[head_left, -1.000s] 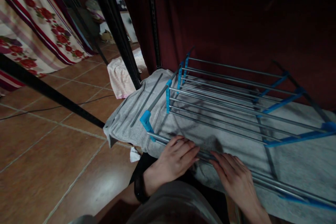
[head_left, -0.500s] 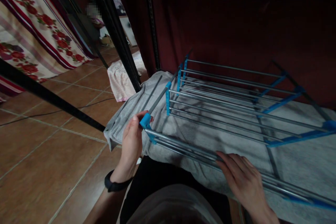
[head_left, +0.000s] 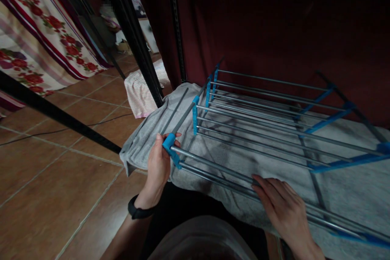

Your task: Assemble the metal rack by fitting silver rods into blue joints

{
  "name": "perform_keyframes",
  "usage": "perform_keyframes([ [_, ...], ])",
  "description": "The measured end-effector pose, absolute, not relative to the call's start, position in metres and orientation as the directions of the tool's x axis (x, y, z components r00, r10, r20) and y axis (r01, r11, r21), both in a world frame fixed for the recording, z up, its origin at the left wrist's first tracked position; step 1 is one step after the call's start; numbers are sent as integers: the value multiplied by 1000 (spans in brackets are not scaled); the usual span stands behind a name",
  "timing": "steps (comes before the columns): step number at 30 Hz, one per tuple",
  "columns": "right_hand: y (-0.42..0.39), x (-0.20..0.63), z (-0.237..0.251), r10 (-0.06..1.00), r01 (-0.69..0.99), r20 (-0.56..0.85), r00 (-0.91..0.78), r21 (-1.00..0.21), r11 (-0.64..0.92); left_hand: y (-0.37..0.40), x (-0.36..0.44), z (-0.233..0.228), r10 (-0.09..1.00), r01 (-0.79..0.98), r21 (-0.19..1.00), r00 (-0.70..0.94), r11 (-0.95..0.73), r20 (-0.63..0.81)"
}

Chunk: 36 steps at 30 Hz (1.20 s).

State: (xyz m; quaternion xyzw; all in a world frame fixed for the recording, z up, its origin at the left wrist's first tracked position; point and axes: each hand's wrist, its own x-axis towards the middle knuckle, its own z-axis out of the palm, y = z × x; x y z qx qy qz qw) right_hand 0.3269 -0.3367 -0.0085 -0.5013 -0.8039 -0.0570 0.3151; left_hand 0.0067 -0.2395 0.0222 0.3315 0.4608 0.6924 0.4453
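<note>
Head view: my left hand (head_left: 158, 166) wraps the blue plastic corner joint (head_left: 169, 143) of the folded metal-rod drying rack (head_left: 258, 126). My right hand (head_left: 284, 211) lies flat and open on its nearest rods, grey towel (head_left: 146, 138) underneath.

One drying rack (head_left: 258, 130), one grey cloth (head_left: 146, 138), two hands, one wristband (head_left: 138, 212).

A floral cloth (head_left: 45, 36) hangs left above brown floor tiles (head_left: 61, 195); striped pink fabric (head_left: 140, 93) lies beyond.
</note>
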Motion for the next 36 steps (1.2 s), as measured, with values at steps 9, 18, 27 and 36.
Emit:
perform_keyframes([
  [9, -338, 328, -10, 747, 837, 588, -309, -205, 507, -239, 7, 20, 919, -338, 925, -394, -175, 29],
  [18, -335, 324, -8, 738, 825, 596, -318, -210, 525, -237, 9, 19, 917, -328, 926, -397, -184, 42],
  [27, -332, 322, -3, 732, 836, 577, -361, -148, 529, -236, 9, 17, 909, -286, 935, -410, -208, 77],
  [36, -335, 318, 10, 777, 835, 517, -359, -194, 515, -233, 8, 16, 902, -245, 944, -418, -222, 104],
])
